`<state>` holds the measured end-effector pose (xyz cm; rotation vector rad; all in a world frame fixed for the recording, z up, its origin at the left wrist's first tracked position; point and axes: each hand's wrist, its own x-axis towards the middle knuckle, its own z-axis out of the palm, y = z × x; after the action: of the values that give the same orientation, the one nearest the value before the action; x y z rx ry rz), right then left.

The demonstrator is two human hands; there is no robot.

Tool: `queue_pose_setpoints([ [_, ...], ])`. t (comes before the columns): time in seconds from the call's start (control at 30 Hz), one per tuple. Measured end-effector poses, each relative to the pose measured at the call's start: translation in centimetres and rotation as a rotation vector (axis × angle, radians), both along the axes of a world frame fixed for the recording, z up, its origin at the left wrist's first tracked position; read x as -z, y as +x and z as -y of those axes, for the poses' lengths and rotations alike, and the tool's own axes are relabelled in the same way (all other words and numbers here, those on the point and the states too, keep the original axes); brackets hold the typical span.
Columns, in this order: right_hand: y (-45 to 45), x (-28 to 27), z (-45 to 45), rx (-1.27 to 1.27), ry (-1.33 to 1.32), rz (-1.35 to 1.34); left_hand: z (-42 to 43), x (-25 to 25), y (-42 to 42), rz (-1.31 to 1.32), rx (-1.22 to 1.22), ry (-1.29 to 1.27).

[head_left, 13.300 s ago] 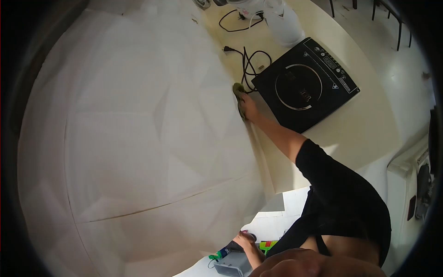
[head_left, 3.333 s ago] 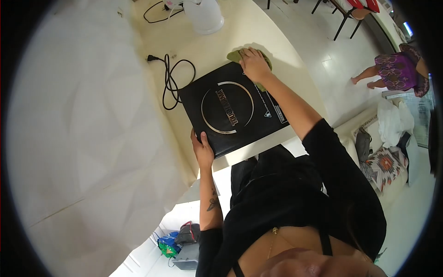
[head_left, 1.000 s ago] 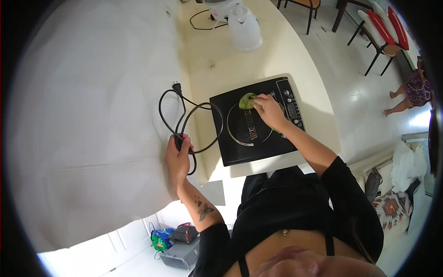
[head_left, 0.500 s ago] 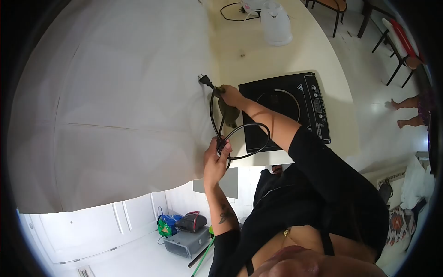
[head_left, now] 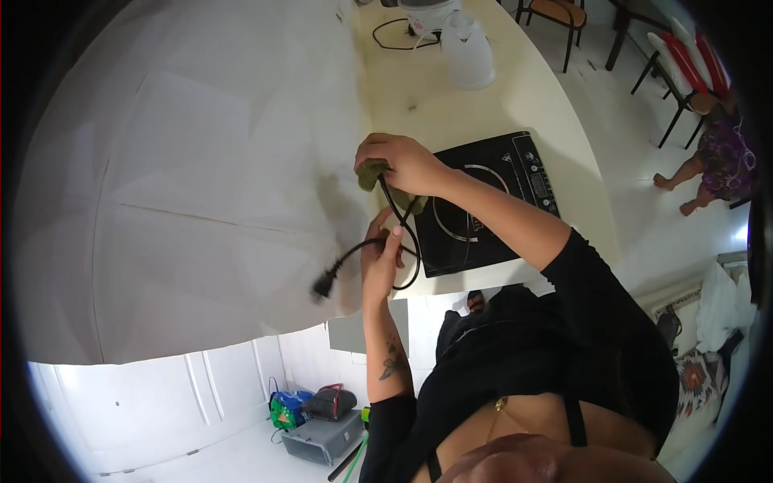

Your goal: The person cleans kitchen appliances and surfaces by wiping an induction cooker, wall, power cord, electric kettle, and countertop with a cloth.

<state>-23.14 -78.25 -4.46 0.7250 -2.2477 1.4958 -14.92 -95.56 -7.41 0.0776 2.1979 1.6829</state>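
Observation:
My right hand (head_left: 403, 163) is closed around a dark green cloth (head_left: 372, 174), with a black power cord (head_left: 416, 256) running through it. Lower down, my left hand (head_left: 382, 262) grips the same cord between thumb and fingers. The cord's loose end bends left and finishes in a two-pin plug (head_left: 324, 286), slightly blurred, hanging in front of the pale wall. Beside both hands, a black induction cooktop (head_left: 459, 249) lies flat on the cream counter; my right forearm crosses over it. Where the cord joins the cooktop is hidden.
Farther along the counter (head_left: 435, 113) stand a white electric kettle (head_left: 469, 60) and a white rice cooker (head_left: 431, 16) with its cord. To the right are chairs (head_left: 560, 14) and another person's legs (head_left: 680, 177). A grey bin (head_left: 322, 439) and bags sit on the floor at lower left.
The plug has swung from above my hands down to the left. My right hand now has the cloth on a different stretch of cord. The wide cord loop has shrunk.

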Motion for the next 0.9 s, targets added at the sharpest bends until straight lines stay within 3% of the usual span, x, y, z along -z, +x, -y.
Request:
queue_pose_setpoints([
  [0.07,0.7,-0.3,-0.2,0.028,0.052,-0.050,-0.7,0.1,-0.4,-0.545,0.007,-0.162],
  [0.13,0.9,-0.1,-0.5,0.060,0.097,-0.101,-0.6,-0.1,0.0,-0.615,0.004,-0.150],
  [0.23,-0.3,1.4,-2.6,0.155,-0.031,-0.088,0.3,-4.6,2.4,-0.810,-0.204,0.257],
  [0.27,-1.1,2.2,-3.4,0.200,0.029,-0.115,1.2,-6.6,3.5,-0.937,-0.210,0.331],
  [0.3,-1.2,2.0,-4.3,0.218,0.093,-0.074,2.2,-9.0,5.0,-0.844,-0.131,0.598],
  [0.33,-0.9,1.6,-5.0,0.234,0.152,-0.029,2.2,-11.6,6.6,-0.998,-0.241,0.702],
  [0.37,-0.4,0.6,-5.5,0.278,0.147,0.010,3.9,-14.1,7.9,-1.009,-0.071,0.914],
  [0.4,0.4,-1.3,-6.0,0.320,0.143,0.048,4.1,-16.8,9.6,-1.093,-0.109,0.953],
  [0.43,2.3,-4.6,-5.6,0.310,0.015,0.112,4.3,-19.3,10.3,-1.097,0.058,1.037],
  [0.5,6.1,-10.7,-3.3,-0.080,-0.406,0.254,4.3,-22.3,11.3,-1.145,0.178,1.003],
  [0.57,10.8,-15.1,0.6,-0.396,-0.650,0.137,5.9,-22.9,11.3,-1.224,0.315,0.777],
  [0.7,16.3,-18.3,9.2,-0.627,-0.272,-0.414,6.3,-20.8,9.2,-1.163,0.233,0.576],
  [0.73,16.6,-19.2,10.3,-0.641,-0.391,-0.431,5.9,-20.2,8.3,-1.145,0.227,0.544],
  [0.8,16.7,-17.7,10.1,-0.596,-0.082,-0.500,5.0,-19.0,6.9,-1.104,0.237,0.488],
  [0.87,16.6,-15.3,10.0,-0.340,-0.036,-0.861,4.5,-18.3,6.3,-1.079,0.247,0.454],
  [0.9,14.7,-12.4,12.5,-0.318,-0.129,-0.782,4.5,-18.1,6.0,-1.065,0.246,0.442],
])
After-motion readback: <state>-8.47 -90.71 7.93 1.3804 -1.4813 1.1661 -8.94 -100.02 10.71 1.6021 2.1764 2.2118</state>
